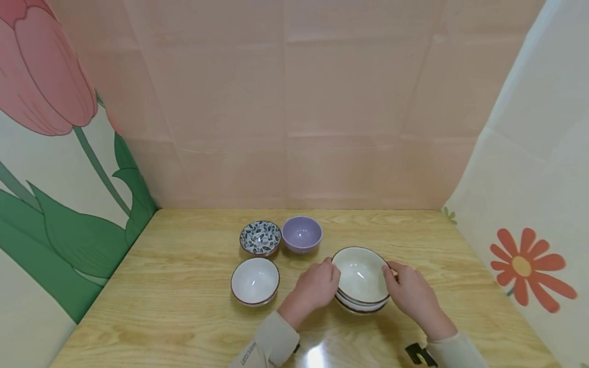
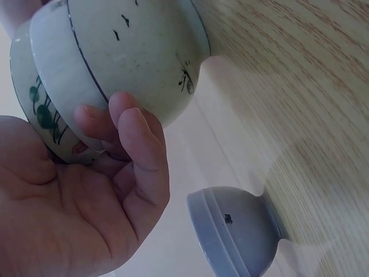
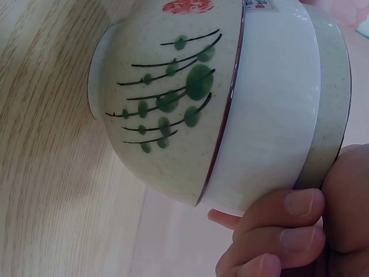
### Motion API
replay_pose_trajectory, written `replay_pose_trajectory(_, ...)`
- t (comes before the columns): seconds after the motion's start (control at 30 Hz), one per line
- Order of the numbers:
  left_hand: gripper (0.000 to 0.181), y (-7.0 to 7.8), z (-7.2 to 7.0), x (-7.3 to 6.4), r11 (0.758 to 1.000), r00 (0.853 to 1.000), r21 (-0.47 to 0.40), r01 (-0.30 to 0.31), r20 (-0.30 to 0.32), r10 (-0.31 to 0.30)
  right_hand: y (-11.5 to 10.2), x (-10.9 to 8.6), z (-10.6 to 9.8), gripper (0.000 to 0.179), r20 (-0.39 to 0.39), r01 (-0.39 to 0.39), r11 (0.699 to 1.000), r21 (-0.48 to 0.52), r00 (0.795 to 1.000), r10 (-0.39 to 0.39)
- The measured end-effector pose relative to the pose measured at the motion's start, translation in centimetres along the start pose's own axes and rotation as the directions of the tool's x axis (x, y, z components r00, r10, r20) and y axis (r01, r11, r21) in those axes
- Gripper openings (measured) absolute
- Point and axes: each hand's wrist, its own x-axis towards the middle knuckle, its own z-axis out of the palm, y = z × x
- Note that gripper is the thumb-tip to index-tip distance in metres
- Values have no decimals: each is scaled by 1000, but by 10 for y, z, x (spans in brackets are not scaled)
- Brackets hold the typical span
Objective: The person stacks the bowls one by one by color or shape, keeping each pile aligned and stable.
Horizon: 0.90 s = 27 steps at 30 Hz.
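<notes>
A stack of three nested bowls stands at the right of centre in the head view. Its top bowl (image 1: 361, 275) is cream with a dark rim, the middle bowl (image 3: 274, 104) is plain white outside, and the bottom bowl (image 3: 173, 98) is cream with green painted sprigs. My left hand (image 1: 317, 285) grips the stack at its left side, fingers curled against the white bowl near the lower rim. On the opposite side my right hand (image 1: 411, 292) holds the top bowl's rim, thumb over the edge and fingers bent beneath it.
Left of the stack, a white-lined bowl (image 1: 255, 281) with a dark rim sits on the wooden table (image 1: 184, 306). Behind it stand a leaf-patterned bowl (image 1: 260, 237) and a purple bowl (image 1: 302, 234), side by side. A pink backdrop (image 1: 285, 128) rises at the table's far edge.
</notes>
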Motion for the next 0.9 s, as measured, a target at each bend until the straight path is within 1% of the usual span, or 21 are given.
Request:
replay_pose_trajectory(0.3,53,0,0,0,1000,1000,9,-4,-3,4,0,0,0,50,4,-6,1000,-2,1000,6)
replay_pose_trajectory(0.9,54,1,-1,-1,1000,1000,-9,0,-1,0,0,0,0,50,4,-3,1000,-1,1000,3)
